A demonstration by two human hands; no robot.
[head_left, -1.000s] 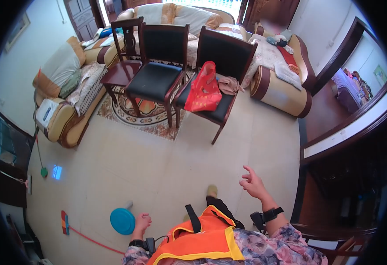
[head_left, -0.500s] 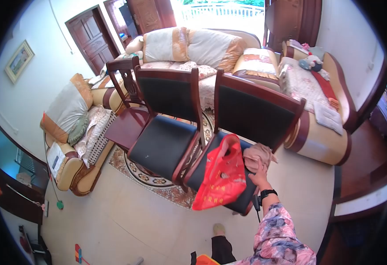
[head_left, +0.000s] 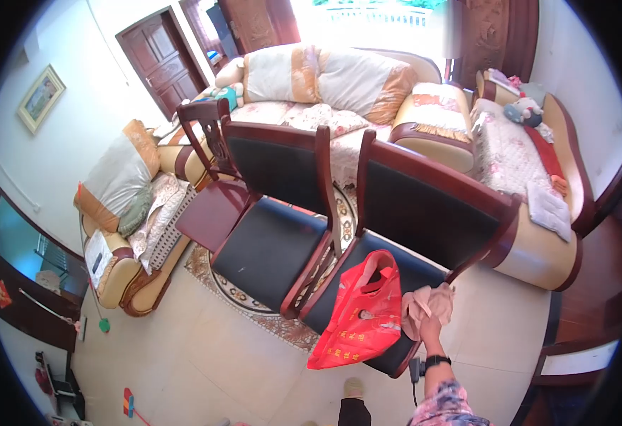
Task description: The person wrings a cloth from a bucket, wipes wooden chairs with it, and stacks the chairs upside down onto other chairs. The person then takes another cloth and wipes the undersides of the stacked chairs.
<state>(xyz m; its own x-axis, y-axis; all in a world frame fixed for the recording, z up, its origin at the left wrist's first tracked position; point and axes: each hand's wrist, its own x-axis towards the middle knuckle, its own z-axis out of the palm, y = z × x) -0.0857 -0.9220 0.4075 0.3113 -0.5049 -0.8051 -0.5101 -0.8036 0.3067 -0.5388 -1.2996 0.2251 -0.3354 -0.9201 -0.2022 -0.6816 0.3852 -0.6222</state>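
My right hand reaches in from the lower right, a black band on its wrist, and grips a crumpled pinkish-beige cloth. Folds of the cloth partly cover the fingers. The cloth is at the right edge of a black-seated chair. Just left of it, a red bag with yellow lettering lies on the same seat, its handle loop toward the backrest. A small black device with a cord hangs beside my wrist. My left hand is out of view.
Left of this chair stand another black-seated chair and a dark red wooden chair. Behind them is a long sofa with big cushions; armchairs flank it. A patterned rug lies under the chairs.
My right hand has closed on the cloth, which now sits lower in view at the seat's right edge. The whole view has shifted slightly; the red bag stays on the chair.
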